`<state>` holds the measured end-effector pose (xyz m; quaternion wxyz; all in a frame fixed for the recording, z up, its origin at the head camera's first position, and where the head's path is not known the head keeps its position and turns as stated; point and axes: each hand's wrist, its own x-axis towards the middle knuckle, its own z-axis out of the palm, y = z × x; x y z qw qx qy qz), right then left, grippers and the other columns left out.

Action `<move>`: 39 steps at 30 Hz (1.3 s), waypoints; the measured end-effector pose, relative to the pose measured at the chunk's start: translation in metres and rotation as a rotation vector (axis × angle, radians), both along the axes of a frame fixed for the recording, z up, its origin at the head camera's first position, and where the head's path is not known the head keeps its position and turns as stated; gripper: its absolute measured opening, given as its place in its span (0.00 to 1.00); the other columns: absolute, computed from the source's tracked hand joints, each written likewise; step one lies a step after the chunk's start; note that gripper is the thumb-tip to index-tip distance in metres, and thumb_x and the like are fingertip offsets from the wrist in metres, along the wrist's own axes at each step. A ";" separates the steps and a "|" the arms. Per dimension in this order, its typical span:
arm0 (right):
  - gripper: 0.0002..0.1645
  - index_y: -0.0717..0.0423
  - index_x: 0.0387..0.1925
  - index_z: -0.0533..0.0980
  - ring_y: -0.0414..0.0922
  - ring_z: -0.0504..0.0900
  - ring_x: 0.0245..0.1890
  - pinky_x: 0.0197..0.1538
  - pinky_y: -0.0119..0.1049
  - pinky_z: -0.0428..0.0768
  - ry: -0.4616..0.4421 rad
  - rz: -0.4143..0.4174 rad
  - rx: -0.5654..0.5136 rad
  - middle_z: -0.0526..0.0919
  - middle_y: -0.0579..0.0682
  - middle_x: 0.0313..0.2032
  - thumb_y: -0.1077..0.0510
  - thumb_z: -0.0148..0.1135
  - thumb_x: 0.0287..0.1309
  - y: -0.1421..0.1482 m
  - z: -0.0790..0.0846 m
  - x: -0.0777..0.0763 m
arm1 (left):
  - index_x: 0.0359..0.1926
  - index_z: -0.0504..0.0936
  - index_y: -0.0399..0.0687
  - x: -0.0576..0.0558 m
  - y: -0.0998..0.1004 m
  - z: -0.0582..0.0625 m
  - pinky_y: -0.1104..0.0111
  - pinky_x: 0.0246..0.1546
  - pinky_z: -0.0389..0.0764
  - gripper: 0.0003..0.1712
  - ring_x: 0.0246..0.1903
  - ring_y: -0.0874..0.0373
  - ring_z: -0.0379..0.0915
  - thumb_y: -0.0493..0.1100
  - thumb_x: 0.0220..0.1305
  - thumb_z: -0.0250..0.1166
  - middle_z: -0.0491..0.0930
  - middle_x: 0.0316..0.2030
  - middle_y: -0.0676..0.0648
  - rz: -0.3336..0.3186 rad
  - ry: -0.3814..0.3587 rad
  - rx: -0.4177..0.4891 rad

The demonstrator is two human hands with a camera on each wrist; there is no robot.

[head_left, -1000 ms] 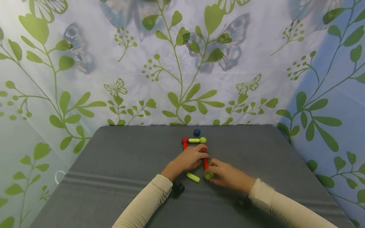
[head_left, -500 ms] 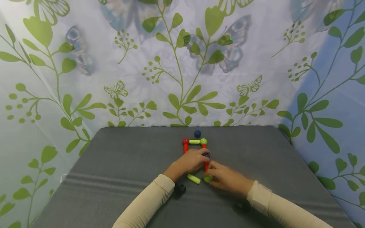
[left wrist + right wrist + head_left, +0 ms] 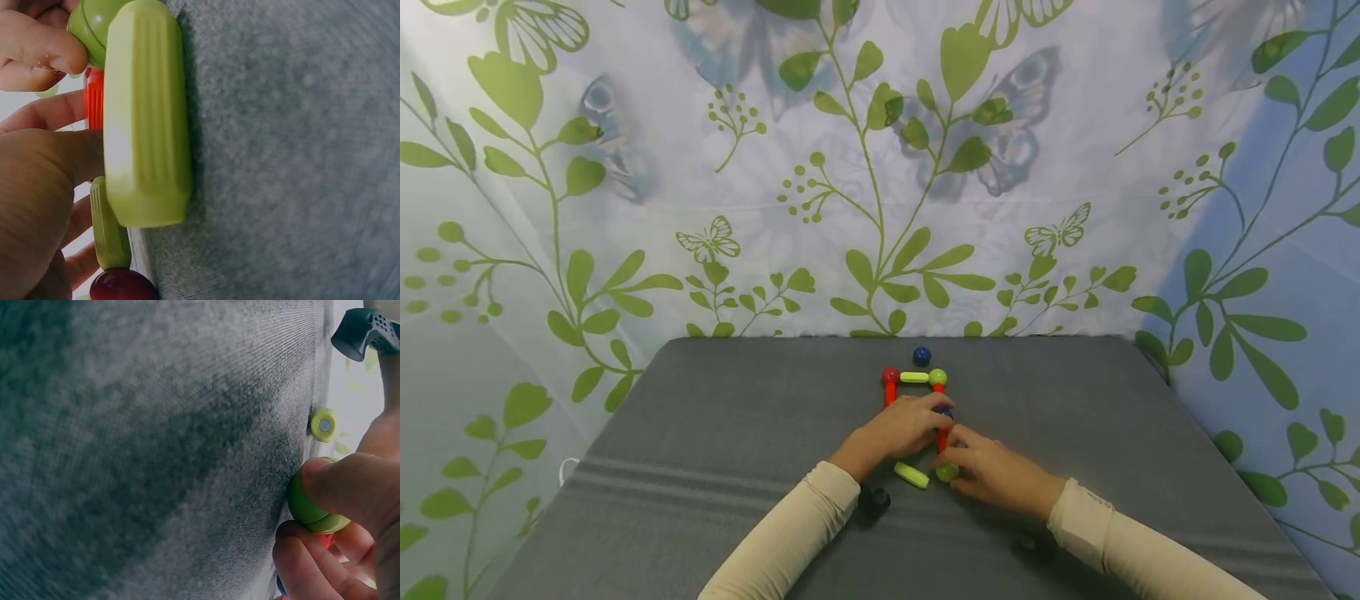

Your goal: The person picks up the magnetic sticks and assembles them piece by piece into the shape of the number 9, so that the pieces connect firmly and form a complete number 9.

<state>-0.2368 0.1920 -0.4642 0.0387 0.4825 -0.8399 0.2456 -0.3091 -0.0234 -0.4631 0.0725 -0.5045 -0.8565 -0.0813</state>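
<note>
My left hand (image 3: 904,427) pinches a blue ball (image 3: 947,412) on the right side of a frame of magnetic rods and balls; its fingers partly cover the ball. Below it, my right hand (image 3: 1000,468) pinches a green ball (image 3: 306,500) between thumb and fingers, at the near end of a red rod (image 3: 942,440). At the far side, a light green rod (image 3: 914,377) joins a red ball (image 3: 891,376) to another green ball (image 3: 937,377). Another red rod (image 3: 891,393) runs from the red ball under my left hand. A loose light green rod (image 3: 147,119) lies nearest me.
A second blue ball (image 3: 922,357) sits beyond the frame, near the back edge of the grey cloth-covered table (image 3: 760,417). Behind it hangs a curtain (image 3: 745,183) printed with leaves and butterflies. A dark wrist camera (image 3: 880,500) is under the left sleeve.
My right hand and the green ball have shifted slightly toward the left. More of the blue ball shows between the left fingers. The head view has tilted up a little.
</note>
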 end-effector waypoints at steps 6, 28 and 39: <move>0.22 0.50 0.49 0.82 0.37 0.77 0.35 0.37 0.26 0.77 0.014 0.007 -0.007 0.70 0.43 0.45 0.65 0.77 0.53 0.000 -0.001 0.000 | 0.51 0.86 0.59 0.003 -0.002 0.000 0.56 0.54 0.77 0.15 0.55 0.55 0.76 0.39 0.66 0.69 0.73 0.62 0.47 0.004 0.031 0.027; 0.21 0.46 0.50 0.82 0.36 0.74 0.33 0.36 0.27 0.76 0.040 -0.065 -0.045 0.70 0.40 0.43 0.63 0.76 0.54 0.004 -0.007 0.005 | 0.49 0.85 0.54 0.052 -0.054 0.001 0.76 0.50 0.73 0.15 0.47 0.70 0.74 0.39 0.62 0.73 0.80 0.47 0.58 -0.051 -0.294 0.096; 0.23 0.48 0.48 0.83 0.36 0.74 0.33 0.36 0.26 0.75 0.068 -0.058 -0.090 0.71 0.41 0.42 0.65 0.78 0.50 0.000 -0.009 0.007 | 0.46 0.85 0.53 0.049 -0.054 -0.009 0.76 0.47 0.74 0.11 0.42 0.68 0.75 0.39 0.62 0.73 0.81 0.42 0.58 0.051 -0.243 0.142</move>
